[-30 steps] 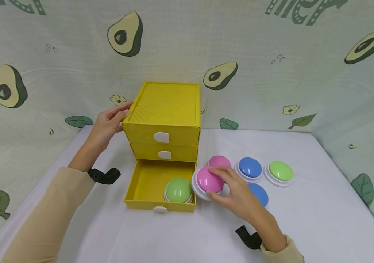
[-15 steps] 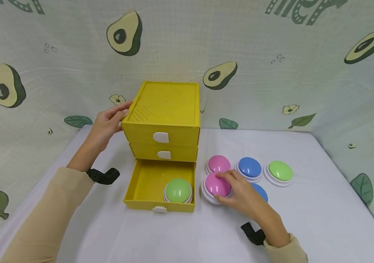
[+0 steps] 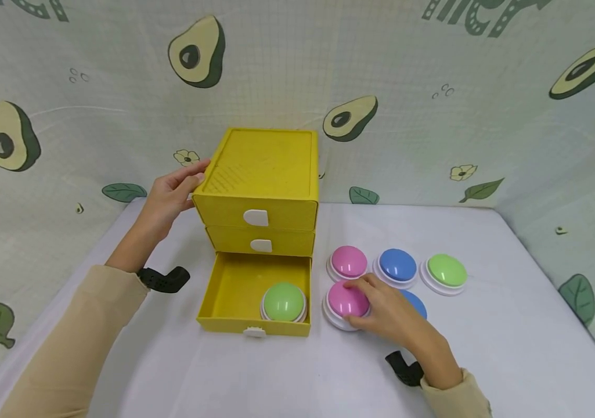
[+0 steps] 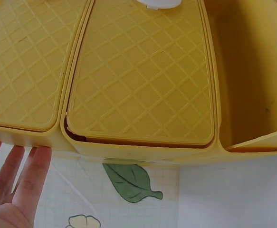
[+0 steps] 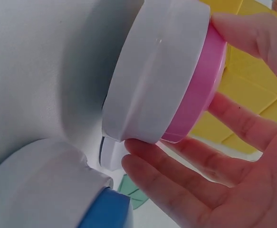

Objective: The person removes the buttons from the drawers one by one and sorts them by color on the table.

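With thumb and fingers spread about its rim, my right hand (image 3: 393, 313) holds a pink push button (image 3: 348, 300) with a white round base. The right wrist view shows that pink button (image 5: 197, 90) at or very near the tabletop; I cannot tell whether its base touches fully. My left hand (image 3: 169, 197) rests against the left side of a yellow drawer unit (image 3: 263, 162). In the left wrist view, the fingers (image 4: 31, 178) are nearly straight against its wall. The bottom drawer (image 3: 234, 284) is pulled out, and a green push button (image 3: 284, 302) sits in its right part.
Behind the held button stands another pink button (image 3: 348, 262). Beside it are a blue button (image 3: 398, 265) and a green button (image 3: 447, 271). A second blue button (image 3: 414, 303) is partly hidden by my right hand. An avocado-print cloth (image 3: 276, 64) hangs behind the white table (image 3: 516, 325).
My right hand has moved the pink button right and down, from beside the drawer's edge to the table in front of the other pink one. The left hand stays on the drawer unit.
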Available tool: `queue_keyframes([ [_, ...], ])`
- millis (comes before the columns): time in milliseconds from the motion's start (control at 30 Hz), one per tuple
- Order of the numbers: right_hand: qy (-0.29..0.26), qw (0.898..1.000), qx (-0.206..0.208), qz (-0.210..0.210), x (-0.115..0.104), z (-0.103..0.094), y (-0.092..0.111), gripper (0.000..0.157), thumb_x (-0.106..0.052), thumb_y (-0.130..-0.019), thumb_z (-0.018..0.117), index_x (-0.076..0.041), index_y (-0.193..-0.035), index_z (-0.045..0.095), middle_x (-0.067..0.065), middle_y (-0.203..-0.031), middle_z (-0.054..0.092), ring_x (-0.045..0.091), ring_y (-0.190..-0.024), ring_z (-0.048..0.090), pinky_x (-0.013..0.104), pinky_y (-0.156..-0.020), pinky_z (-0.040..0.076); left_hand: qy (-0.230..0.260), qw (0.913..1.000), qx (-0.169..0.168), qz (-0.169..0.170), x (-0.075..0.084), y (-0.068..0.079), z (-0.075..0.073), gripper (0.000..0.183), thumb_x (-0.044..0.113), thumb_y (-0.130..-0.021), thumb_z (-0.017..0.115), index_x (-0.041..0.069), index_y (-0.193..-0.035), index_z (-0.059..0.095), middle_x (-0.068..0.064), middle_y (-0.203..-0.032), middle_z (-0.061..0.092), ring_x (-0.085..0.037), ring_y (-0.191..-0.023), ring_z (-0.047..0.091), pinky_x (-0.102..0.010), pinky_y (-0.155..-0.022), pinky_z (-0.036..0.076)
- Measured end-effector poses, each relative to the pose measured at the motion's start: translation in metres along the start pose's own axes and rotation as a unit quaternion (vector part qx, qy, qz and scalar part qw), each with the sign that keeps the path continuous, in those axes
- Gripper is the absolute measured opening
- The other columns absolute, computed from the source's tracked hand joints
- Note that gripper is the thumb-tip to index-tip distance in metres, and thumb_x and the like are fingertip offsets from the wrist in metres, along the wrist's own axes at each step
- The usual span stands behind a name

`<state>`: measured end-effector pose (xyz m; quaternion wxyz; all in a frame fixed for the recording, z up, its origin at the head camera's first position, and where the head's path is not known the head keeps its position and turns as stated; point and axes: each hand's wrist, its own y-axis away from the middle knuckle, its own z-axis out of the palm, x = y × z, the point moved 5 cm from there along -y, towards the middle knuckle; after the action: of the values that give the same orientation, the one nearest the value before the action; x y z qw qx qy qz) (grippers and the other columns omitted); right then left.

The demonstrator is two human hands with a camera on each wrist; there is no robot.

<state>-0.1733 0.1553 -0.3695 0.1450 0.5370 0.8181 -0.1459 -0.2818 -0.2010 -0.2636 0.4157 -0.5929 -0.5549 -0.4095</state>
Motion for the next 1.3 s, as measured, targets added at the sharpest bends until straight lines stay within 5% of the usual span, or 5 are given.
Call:
queue_keyframes([
  [1300,-0.034,0.998,-0.042,0.011,0.007,0.0024,0.0014,0.053,-0.025,-0.073,0.079,-0.014,-0.121,0.057,0.007,-0.12,0.053,0.025,-0.109,0.055,0.043,-0.091,0.051,-0.002,1.0,0.004,-0.002,0.0001,0.001,0.0006,0.051,0.045,-0.095,0.045,0.026,-0.143,0.038,0.001,-0.151,0.033,-0.017,-0.126,0.044,-0.044,-0.105,0.04],
])
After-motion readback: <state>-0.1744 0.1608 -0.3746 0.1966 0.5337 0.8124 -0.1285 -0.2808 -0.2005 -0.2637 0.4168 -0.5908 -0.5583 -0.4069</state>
